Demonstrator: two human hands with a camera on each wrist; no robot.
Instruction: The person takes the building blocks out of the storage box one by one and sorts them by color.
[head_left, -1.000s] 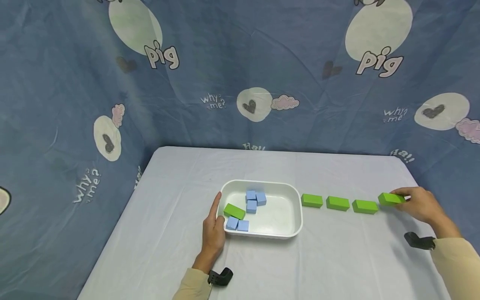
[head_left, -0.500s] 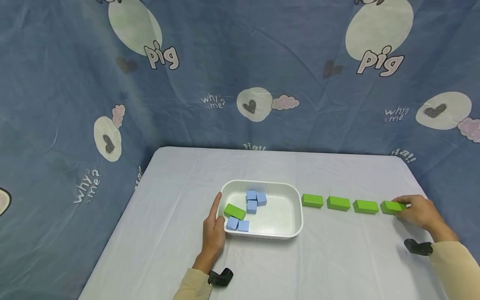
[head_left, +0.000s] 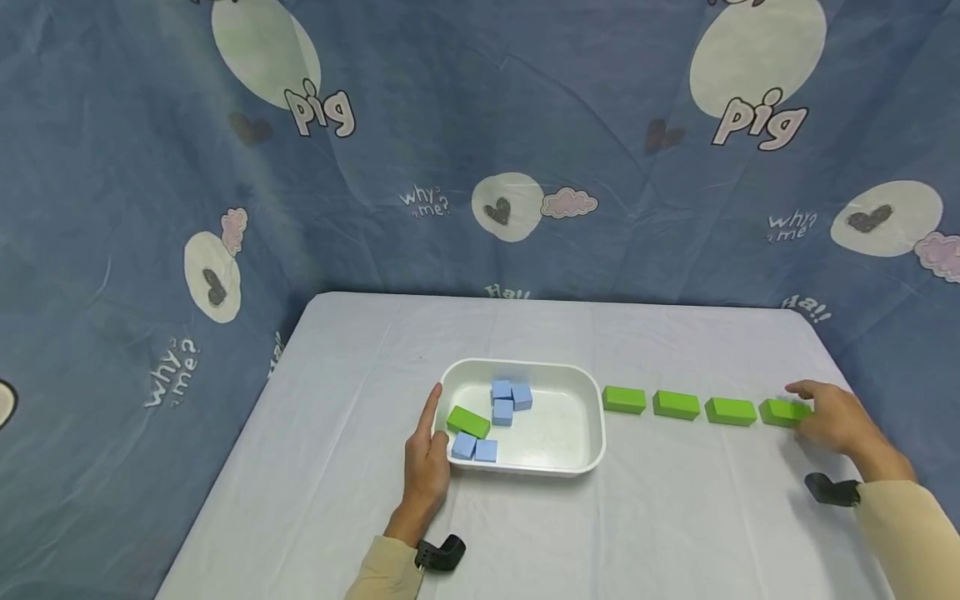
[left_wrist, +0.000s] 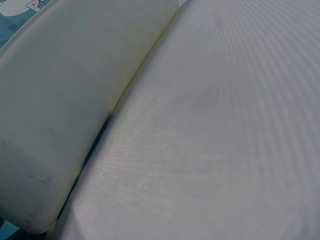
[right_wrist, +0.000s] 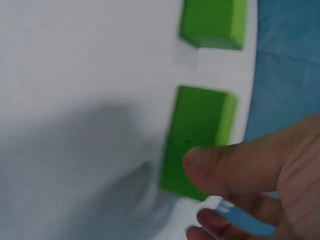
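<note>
A white tray (head_left: 555, 471) holds several small blue cubes (head_left: 502, 412) and one green block (head_left: 468, 422). My left hand (head_left: 426, 471) lies along the tray's left end, index finger straight and thumb at the near corner of the rim. To the right of the tray, several green blocks stand spaced in a row. At its far right end sits a green block (head_left: 780, 412), with my right hand (head_left: 843, 425) at its right end. The right index finger is lifted off behind the block; the right wrist view shows the thumb (right_wrist: 205, 167) overlapping the green block (right_wrist: 195, 130).
The table (head_left: 675, 517) has a white cloth. Other row blocks are a green block (head_left: 624, 400) beside the tray, a green block (head_left: 677, 406) and a green block (head_left: 731, 412). A blue patterned curtain (head_left: 420, 250) hangs behind and at the sides.
My right hand has lowered the green block to the table at the row's right end, and its fingers have come apart from it. My left hand and the tray have stayed put.
</note>
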